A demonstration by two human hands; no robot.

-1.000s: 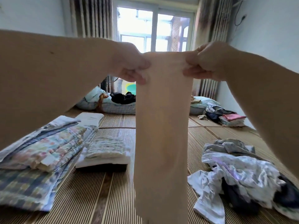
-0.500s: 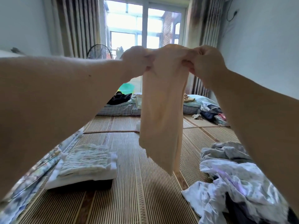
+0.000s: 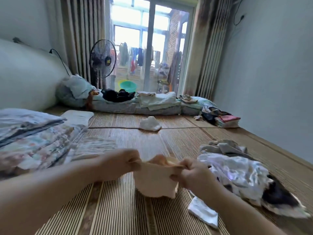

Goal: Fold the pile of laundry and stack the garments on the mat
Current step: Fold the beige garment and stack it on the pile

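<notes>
Entry, as I count it from here:

- One peach garment point(image 3: 155, 183), bunched and held low over the striped mat point(image 3: 108, 212). I cannot tell whether its lower edge touches.
- Two hands. The left hand point(image 3: 122, 164) has its fingers curled, pinching the garment's top-left edge. The right hand point(image 3: 191, 175) grips the top-right edge the same way.
- One unfolded pile point(image 3: 237, 173), just right of the hands.
- Two folded stacks on the left: floral stack point(image 3: 33, 143) and pale stack point(image 3: 94, 146).
- One fan point(image 3: 103, 61).
- One green basin point(image 3: 128, 86).

A black standing fan point(image 3: 102, 61) stands beside the left curtain point(image 3: 79, 36), in front of the glass balcony door point(image 3: 153, 48). Beyond the glass sits a green basin point(image 3: 128, 85), and hanging clothes point(image 3: 133, 59) show farther out
</notes>
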